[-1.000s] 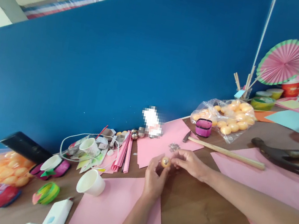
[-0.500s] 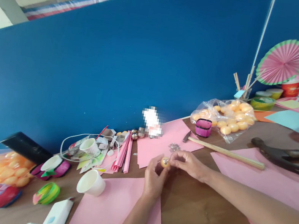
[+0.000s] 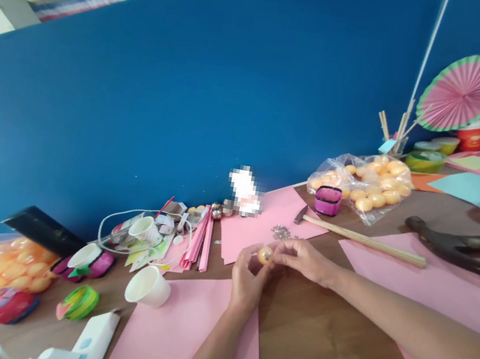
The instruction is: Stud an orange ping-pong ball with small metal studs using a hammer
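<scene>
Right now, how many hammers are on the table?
2. The small wooden-handled hammer lies beyond the right hand, its head over pink paper; the bigger claw hammer lies farther right, its handle running out of view. Others could be hidden.

The ball [image 3: 264, 254] looks like smooth plastic with a slight gloss, its silvery spot shiny as metal. The loose bits [image 3: 281, 232] glint like metal. The small hammer [image 3: 363, 241] pairs a dull, dark metal head with a pale wooden handle; the claw hammer [image 3: 451, 244] has a dark metal head. The pink sheet [image 3: 176, 329] is smooth, matt paper, the fan [image 3: 463, 95] pleated paper. The bag [image 3: 342, 162] is clear, crinkled, glossy plastic, the table [image 3: 312, 347] brown and wood-like.
</scene>
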Demonstrator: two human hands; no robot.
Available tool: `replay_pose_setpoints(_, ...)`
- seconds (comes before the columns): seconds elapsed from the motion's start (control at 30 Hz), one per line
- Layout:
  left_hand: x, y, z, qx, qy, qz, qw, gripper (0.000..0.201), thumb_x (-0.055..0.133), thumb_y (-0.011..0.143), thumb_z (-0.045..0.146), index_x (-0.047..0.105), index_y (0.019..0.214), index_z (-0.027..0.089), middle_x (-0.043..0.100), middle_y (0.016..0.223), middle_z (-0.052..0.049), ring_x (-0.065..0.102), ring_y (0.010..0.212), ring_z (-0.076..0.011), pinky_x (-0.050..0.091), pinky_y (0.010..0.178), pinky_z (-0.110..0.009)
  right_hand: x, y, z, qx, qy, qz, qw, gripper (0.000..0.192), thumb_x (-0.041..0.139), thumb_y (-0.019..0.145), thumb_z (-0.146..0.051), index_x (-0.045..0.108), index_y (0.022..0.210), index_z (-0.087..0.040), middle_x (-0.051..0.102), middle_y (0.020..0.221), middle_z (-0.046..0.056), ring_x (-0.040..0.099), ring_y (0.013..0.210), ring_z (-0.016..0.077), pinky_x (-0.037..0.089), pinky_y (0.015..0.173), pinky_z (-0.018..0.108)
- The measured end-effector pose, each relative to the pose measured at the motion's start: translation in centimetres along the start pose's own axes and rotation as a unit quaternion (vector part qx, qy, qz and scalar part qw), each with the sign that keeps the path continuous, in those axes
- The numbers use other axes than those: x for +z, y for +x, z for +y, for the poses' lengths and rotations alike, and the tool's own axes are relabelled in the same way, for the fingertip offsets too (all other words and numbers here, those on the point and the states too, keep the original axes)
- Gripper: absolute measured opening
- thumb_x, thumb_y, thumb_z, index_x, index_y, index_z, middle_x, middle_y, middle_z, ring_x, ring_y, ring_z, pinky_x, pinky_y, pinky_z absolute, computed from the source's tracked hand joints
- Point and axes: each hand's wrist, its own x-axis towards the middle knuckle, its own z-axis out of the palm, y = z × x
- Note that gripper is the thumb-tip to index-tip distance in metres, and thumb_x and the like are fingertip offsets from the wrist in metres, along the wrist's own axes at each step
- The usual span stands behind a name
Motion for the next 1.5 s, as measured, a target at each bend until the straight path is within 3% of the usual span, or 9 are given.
replay_pose_setpoints(0.43,-0.07,-0.04,0.33,0.013,0.018,0.001,1.0,0.039,0.069,0.066,0.036,0.059,0.1,0.019,0.063,0.098,-0.008,0.06,0.088,-0.0205,0.047,0.077,-0.033,-0.02,-0.07,-0.29,0.002,-0.006,-0.009,1.0,0.031,0.06,0.072,-0.046,0.063,0.069,-0.015,0.065,0.096,0.005,0.058,0.09,0.0187,0.041,0.085,0.03)
replay_pose_setpoints(0.9,-0.09,-0.04,0.3,0.032,0.028,0.012,0.999,0.039,0.07,0.064,0.034,0.06,0.098,0.018,0.064,0.094,-0.008,0.06,0.085,-0.02,0.047,0.074,-0.032,-0.06,-0.11,-0.29,0.004,-0.018,-0.012,1.0,0.032,0.058,0.073,-0.047,0.063,0.07,-0.015,0.066,0.092,0.005,0.059,0.086,0.0192,0.042,0.082,0.031)
replay_pose_setpoints(1.5,-0.08,-0.03,0.26,0.01,0.016,0.001,1.0,0.039,0.07,0.065,0.032,0.059,0.099,0.018,0.064,0.096,-0.008,0.06,0.088,-0.0204,0.047,0.077,-0.033,-0.16,-0.05,-0.36,0.012,-0.013,-0.014,1.0,0.034,0.061,0.07,-0.049,0.061,0.068,-0.015,0.066,0.093,0.005,0.059,0.085,0.0189,0.042,0.081,0.031)
